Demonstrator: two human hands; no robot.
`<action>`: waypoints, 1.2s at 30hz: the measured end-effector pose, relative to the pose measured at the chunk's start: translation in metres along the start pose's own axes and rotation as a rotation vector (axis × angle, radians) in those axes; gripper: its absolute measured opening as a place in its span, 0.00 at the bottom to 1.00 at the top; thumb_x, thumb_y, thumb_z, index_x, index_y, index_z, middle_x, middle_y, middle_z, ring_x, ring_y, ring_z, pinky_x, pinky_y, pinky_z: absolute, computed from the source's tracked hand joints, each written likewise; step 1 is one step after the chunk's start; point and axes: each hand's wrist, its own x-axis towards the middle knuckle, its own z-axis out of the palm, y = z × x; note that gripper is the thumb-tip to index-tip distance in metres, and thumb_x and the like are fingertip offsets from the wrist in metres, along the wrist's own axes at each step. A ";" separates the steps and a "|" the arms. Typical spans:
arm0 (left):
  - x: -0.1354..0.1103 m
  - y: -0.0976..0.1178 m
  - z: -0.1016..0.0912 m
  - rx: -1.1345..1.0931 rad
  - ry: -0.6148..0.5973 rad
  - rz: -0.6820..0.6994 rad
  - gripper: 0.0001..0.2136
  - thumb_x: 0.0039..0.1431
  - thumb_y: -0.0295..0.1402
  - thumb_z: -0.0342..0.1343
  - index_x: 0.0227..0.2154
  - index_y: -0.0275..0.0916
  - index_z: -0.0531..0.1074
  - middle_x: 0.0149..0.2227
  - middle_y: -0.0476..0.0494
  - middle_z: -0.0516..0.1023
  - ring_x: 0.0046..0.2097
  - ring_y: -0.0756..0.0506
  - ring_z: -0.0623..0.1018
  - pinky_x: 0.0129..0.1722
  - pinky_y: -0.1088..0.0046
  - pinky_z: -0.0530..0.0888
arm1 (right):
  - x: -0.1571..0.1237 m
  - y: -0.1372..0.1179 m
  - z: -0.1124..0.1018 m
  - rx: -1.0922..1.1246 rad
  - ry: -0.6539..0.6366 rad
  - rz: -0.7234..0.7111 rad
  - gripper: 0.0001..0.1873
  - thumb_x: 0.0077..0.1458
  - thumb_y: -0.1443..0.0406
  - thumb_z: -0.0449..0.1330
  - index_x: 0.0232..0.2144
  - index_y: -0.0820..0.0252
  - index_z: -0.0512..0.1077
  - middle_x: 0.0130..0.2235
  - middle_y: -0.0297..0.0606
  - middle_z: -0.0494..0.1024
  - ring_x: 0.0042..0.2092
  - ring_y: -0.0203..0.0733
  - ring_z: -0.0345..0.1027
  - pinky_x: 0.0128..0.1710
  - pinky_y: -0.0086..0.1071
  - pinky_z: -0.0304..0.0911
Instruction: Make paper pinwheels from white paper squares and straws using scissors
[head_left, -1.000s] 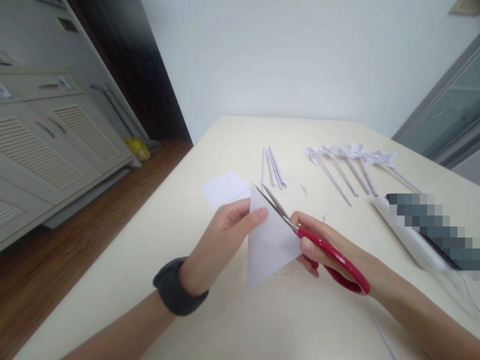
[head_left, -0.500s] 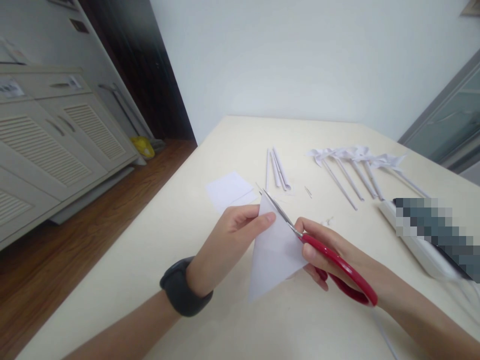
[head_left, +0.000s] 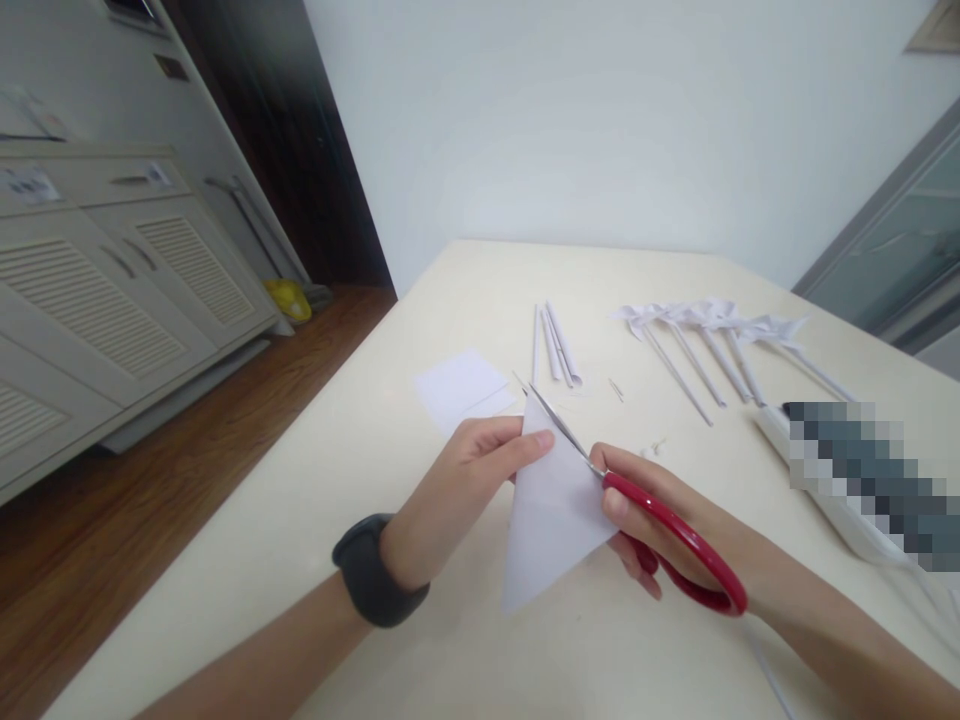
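My left hand (head_left: pixel 472 480), with a dark band on its wrist, pinches the upper left edge of a white paper triangle (head_left: pixel 551 515) held above the cream table (head_left: pixel 337 530). My right hand (head_left: pixel 660 515) grips red-handled scissors (head_left: pixel 675 540). The scissor blades (head_left: pixel 559 425) lie closed along the triangle's upper right edge, tips pointing up and left past its top corner.
A white paper square (head_left: pixel 461 385) lies just beyond my left hand. Three rolled paper sticks (head_left: pixel 553 345) lie farther back. Several white paper pinwheels on sticks (head_left: pixel 705 335) lie at the right, by a white power strip (head_left: pixel 832 480). Cabinets (head_left: pixel 112 290) stand left, over wooden floor.
The scissor blades, open a second ago, have closed along the paper's edge. Both hands and the paper have hardly shifted.
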 end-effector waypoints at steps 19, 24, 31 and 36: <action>-0.002 0.002 0.002 -0.058 -0.065 -0.032 0.12 0.56 0.38 0.51 0.25 0.35 0.71 0.27 0.48 0.70 0.31 0.50 0.69 0.32 0.75 0.65 | 0.003 -0.025 -0.001 -0.018 0.030 0.119 0.15 0.57 0.54 0.50 0.27 0.58 0.56 0.16 0.25 0.63 0.15 0.29 0.55 0.16 0.24 0.49; -0.003 0.004 0.003 0.017 -0.208 -0.094 0.12 0.55 0.36 0.51 0.22 0.34 0.67 0.23 0.50 0.65 0.26 0.52 0.64 0.26 0.76 0.61 | 0.006 -0.019 -0.004 0.112 0.113 -0.031 0.13 0.54 0.57 0.56 0.28 0.59 0.59 0.24 0.29 0.67 0.20 0.29 0.57 0.19 0.25 0.51; -0.002 -0.007 0.005 0.294 -0.412 -0.058 0.16 0.56 0.38 0.49 0.17 0.36 0.56 0.21 0.53 0.51 0.24 0.53 0.53 0.23 0.74 0.51 | 0.006 -0.021 -0.002 0.153 0.182 -0.056 0.15 0.46 0.65 0.63 0.32 0.57 0.59 0.34 0.32 0.70 0.26 0.29 0.60 0.23 0.26 0.57; -0.001 -0.010 0.007 0.402 -0.456 -0.058 0.16 0.56 0.38 0.48 0.18 0.37 0.54 0.21 0.52 0.50 0.25 0.53 0.53 0.23 0.73 0.51 | 0.004 -0.028 0.000 0.128 0.177 -0.014 0.15 0.45 0.67 0.63 0.30 0.57 0.58 0.30 0.30 0.70 0.25 0.30 0.61 0.23 0.26 0.58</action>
